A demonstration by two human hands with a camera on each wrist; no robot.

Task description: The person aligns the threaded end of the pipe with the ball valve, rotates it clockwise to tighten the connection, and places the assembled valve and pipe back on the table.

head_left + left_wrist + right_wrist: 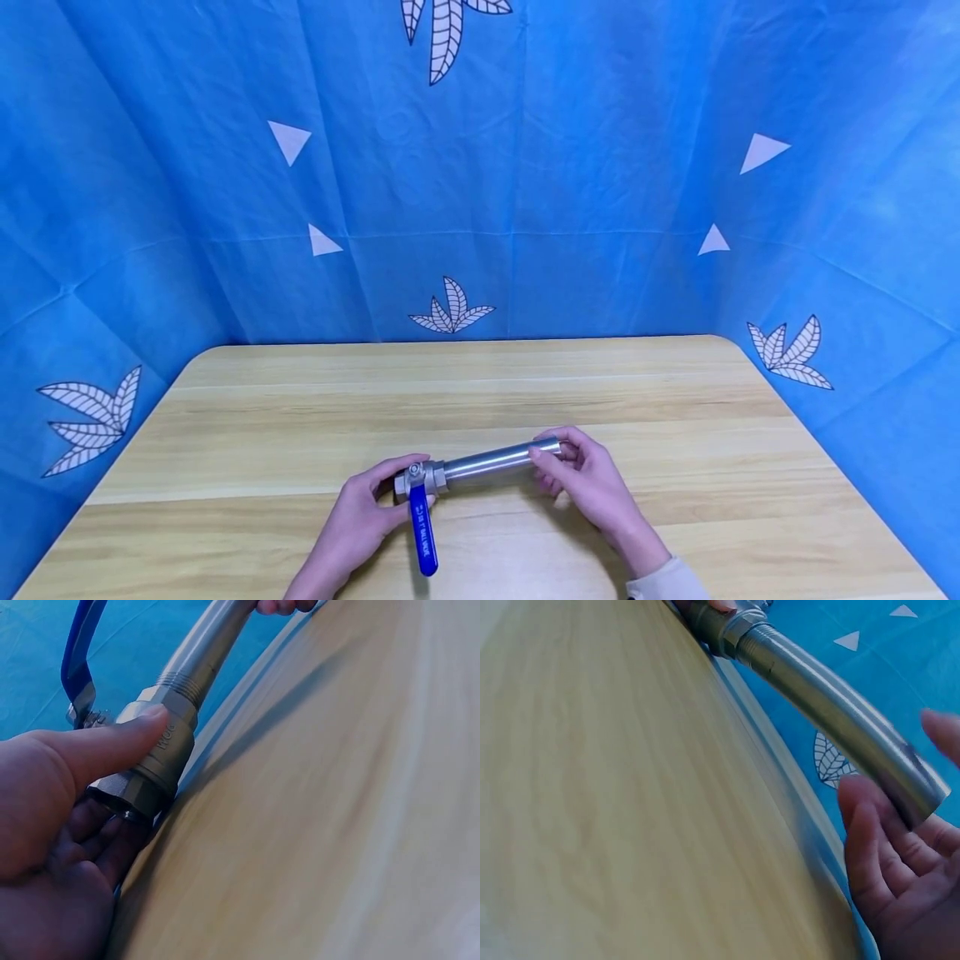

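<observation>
A steel ball valve [427,477] with a blue lever handle [423,533] is screwed onto a straight steel pipe [495,460]. My left hand [356,518] grips the valve body, thumb along its near side; the left wrist view shows that thumb [120,746] pressing beside the hex end. From the valve the pipe runs right, and some thread [180,684] shows at the joint. Around the pipe's free end is my right hand [592,483]. In the right wrist view its loosely bent fingers [862,825] lie under the pipe [840,712], while the thumb stands off it.
Beneath the hands is a light wood-grain table [480,392] with rounded far corners. A blue cloth backdrop [480,183], printed with white leaves and triangles, surrounds its back and sides. The pipe casts a shadow on the tabletop.
</observation>
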